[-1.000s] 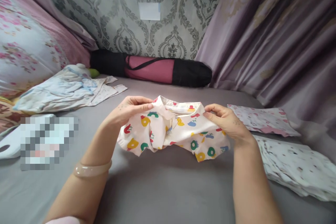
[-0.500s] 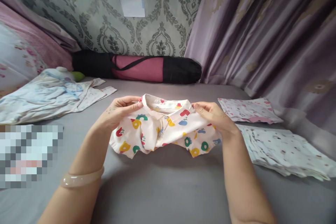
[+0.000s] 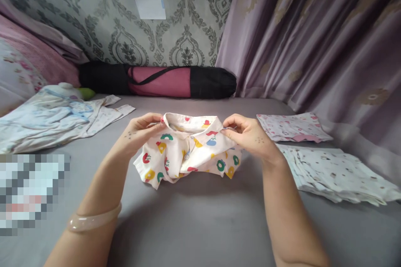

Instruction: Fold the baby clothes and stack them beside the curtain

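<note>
A small white shirt [image 3: 200, 150] with red, yellow, green and blue prints hangs between my two hands, its collar towards the top and a button showing at the front. My left hand [image 3: 140, 131] pinches the shoulder beside the collar on the left, thumb on top. On the other side, my right hand [image 3: 247, 133] grips the opposite shoulder near the collar point, its fingers pressed together. The lower part of the shirt droops in folds over the grey sheet [image 3: 194, 225]; whether it touches the sheet I cannot tell. A pale bangle [image 3: 94, 220] circles my left wrist.
To the right lie a folded pink-printed cloth [image 3: 293, 127] and a stack of white printed clothes [image 3: 335, 173]. Crumpled pale garments [image 3: 62, 112] spread at left, above a blurred-out item [image 3: 28, 194]. A black and maroon long bag [image 3: 159, 81] lies along the wall.
The shirt's right side has drawn inward, its right sleeve now hanging lower behind my right hand. My right hand's fingers have bunched the shoulder cloth. The view has shifted slightly.
</note>
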Available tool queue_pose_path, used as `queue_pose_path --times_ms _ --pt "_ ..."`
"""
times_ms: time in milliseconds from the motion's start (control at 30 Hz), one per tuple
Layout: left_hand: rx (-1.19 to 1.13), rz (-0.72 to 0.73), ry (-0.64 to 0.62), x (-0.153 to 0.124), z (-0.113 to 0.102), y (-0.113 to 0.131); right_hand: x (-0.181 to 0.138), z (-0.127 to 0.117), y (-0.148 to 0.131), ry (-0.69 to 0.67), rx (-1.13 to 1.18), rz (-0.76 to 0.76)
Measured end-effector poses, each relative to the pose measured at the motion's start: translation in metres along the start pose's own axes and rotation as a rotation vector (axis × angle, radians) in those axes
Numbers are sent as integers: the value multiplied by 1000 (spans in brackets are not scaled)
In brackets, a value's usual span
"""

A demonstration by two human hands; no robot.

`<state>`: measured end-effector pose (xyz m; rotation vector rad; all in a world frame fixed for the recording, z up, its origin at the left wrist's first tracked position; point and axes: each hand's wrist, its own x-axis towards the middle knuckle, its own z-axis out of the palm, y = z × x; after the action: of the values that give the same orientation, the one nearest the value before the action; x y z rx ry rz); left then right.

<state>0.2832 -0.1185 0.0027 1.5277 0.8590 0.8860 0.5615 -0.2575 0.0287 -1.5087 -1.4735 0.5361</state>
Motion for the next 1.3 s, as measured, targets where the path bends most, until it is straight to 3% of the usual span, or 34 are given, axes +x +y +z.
queue_pose_path --times_ms 300,633,733,900,1100,1233,1300 --pt "-46 25 14 0 1 -3 -4 5 -9 -40 19 54" --pt "-20 21 79 -7 -5 7 -8 -3 -14 -273 219 112" --pt "6 32 51 -12 -9 17 -9 -2 -22 -244 241 159" --pt "43 120 60 -20 -15 51 0 -2 -37 -102 275 121" --pt "181 349 60 -7 -25 103 32 -25 -62 18 108 -111" --pt "534 614 174 2 -26 156 55 -48 -96 88 3 -258" --pt "719 779 323 0 -24 183 61 -60 -117 166 -44 -343"
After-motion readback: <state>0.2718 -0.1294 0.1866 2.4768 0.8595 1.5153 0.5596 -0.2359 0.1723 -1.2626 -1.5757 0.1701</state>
